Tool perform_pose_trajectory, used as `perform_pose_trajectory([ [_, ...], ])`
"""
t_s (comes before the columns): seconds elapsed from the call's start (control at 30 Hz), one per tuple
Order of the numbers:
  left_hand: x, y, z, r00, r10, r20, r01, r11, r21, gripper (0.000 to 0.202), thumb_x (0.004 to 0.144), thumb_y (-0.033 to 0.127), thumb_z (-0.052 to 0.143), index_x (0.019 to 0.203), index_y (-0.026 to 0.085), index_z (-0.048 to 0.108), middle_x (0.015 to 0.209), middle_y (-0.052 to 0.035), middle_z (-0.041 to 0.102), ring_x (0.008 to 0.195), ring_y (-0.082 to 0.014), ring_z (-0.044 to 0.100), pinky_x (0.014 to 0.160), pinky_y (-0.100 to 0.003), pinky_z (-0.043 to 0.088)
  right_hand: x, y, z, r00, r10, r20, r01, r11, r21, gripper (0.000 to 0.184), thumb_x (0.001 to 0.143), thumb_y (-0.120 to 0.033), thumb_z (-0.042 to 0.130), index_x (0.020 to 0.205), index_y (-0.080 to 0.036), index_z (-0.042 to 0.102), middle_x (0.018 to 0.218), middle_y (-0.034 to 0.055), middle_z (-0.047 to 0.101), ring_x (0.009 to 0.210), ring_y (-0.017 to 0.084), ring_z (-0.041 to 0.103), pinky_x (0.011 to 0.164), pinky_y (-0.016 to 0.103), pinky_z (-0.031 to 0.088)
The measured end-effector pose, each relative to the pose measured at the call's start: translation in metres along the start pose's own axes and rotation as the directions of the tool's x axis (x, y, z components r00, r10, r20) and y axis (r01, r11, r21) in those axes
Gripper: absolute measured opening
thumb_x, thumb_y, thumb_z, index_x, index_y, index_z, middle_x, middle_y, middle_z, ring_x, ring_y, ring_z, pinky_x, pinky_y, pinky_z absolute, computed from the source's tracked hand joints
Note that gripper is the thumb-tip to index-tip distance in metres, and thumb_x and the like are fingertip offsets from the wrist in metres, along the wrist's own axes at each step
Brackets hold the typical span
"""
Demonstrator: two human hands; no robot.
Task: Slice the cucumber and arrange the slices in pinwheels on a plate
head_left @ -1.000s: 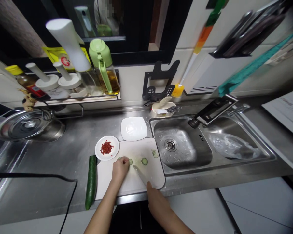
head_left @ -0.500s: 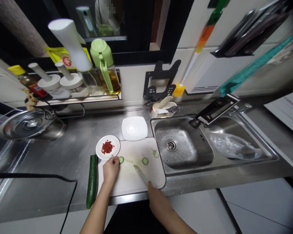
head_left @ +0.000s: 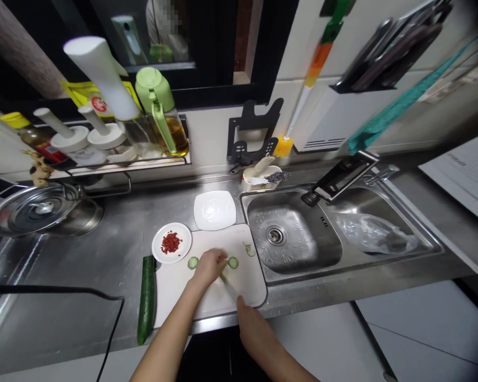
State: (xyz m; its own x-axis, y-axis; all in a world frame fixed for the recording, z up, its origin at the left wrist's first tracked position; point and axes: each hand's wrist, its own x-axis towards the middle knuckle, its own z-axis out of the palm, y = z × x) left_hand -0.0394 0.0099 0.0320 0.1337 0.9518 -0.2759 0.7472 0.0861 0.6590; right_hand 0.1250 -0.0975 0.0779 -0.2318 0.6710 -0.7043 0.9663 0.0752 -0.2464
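Observation:
My right hand [head_left: 252,321] is wrapped round the handle of a knife [head_left: 230,288], its blade lying low over the white cutting board [head_left: 171,297]. Above the blade tip, my left hand [head_left: 209,267] is closed with fingertips bunched; what is in them, if anything, I cannot make out. Just right of those fingertips lies a cucumber slice [head_left: 233,262]. Another cucumber slice [head_left: 193,262] rests to the left of the hand. Thin green cucumber peels [head_left: 249,249] sit near the board's right edge. A long cucumber [head_left: 146,302] lies along the board's left side.
A round plate [head_left: 156,249] of chopped red bits overlaps the board's upper left corner. Behind the board stands a white square dish [head_left: 215,209]. The sink [head_left: 295,233] with its black faucet [head_left: 330,185] is at right. A lidded pot [head_left: 79,215] and black cable [head_left: 83,288] are left.
My left hand has moved right across the board, from beside the left cucumber slice to near the right one. The knife stays in my right hand, and the view has shifted slightly.

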Motion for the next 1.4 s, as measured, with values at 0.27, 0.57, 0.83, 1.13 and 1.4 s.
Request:
perform_pose_trajectory([
  [0.27, 0.028, 0.031, 0.02, 0.947, 0.055, 0.315, -0.128, 0.968, 0.214, 0.032, 0.073, 0.014, 0.053, 0.1, 0.022, 0.066, 0.099, -0.0062, 0.061, 0.088, -0.0171, 0.059, 0.075, -0.025, 0.042, -0.002, -0.004, -0.006, 0.999, 0.034, -0.007, -0.034, 0.999, 0.029, 0.06, 0.079, 0.004, 0.027, 0.137, -0.007, 0.038, 0.107, 0.0169, 0.065, 0.099, 0.023, 0.061, 0.083, 0.03, 0.046],
  [0.57, 0.027, 0.026, 0.023, 0.943, 0.114, 0.313, -0.19, 0.955, 0.226, 0.022, 0.072, 0.015, 0.052, 0.088, 0.02, 0.066, 0.096, -0.006, 0.059, 0.085, -0.0168, 0.057, 0.072, -0.025, 0.042, -0.001, -0.002, -0.006, 0.999, 0.049, 0.024, -0.05, 0.997, 0.056, 0.057, 0.081, 0.004, 0.026, 0.135, -0.008, 0.039, 0.107, 0.0175, 0.065, 0.098, 0.023, 0.062, 0.081, 0.03, 0.047],
  [0.83, 0.026, 0.026, 0.024, 0.948, 0.141, 0.286, -0.184, 0.974, 0.132, 0.016, 0.069, 0.01, 0.053, 0.076, 0.018, 0.066, 0.083, -0.0059, 0.062, 0.086, -0.0181, 0.055, 0.074, -0.025, 0.041, -0.001, -0.001, -0.004, 1.0, 0.024, -0.01, -0.023, 0.999, 0.042, 0.058, 0.079, 0.004, 0.026, 0.135, -0.007, 0.039, 0.106, 0.0167, 0.066, 0.097, 0.023, 0.063, 0.082, 0.031, 0.047],
  [1.13, 0.013, 0.001, 0.007, 0.99, -0.123, 0.072, 0.128, 0.989, -0.078, 0.01, 0.071, 0.011, 0.058, 0.075, 0.018, 0.063, 0.069, 0.0026, 0.063, 0.064, -0.0092, 0.054, 0.06, -0.019, 0.036, -0.004, -0.002, -0.012, 0.999, 0.034, 0.024, -0.034, 0.999, 0.028, 0.059, 0.08, 0.003, 0.029, 0.137, -0.008, 0.038, 0.108, 0.0176, 0.065, 0.098, 0.023, 0.062, 0.081, 0.03, 0.046],
  [1.4, -0.007, -0.017, 0.0, 0.965, -0.262, -0.027, 0.262, 0.965, -0.022, 0.007, 0.075, 0.018, 0.056, 0.075, 0.019, 0.063, 0.065, 0.0017, 0.063, 0.063, -0.0108, 0.054, 0.062, -0.02, 0.035, -0.002, 0.003, -0.008, 1.0, 0.014, 0.024, -0.015, 0.999, 0.028, 0.061, 0.079, 0.004, 0.025, 0.138, -0.006, 0.035, 0.107, 0.019, 0.064, 0.098, 0.024, 0.061, 0.082, 0.031, 0.045],
])
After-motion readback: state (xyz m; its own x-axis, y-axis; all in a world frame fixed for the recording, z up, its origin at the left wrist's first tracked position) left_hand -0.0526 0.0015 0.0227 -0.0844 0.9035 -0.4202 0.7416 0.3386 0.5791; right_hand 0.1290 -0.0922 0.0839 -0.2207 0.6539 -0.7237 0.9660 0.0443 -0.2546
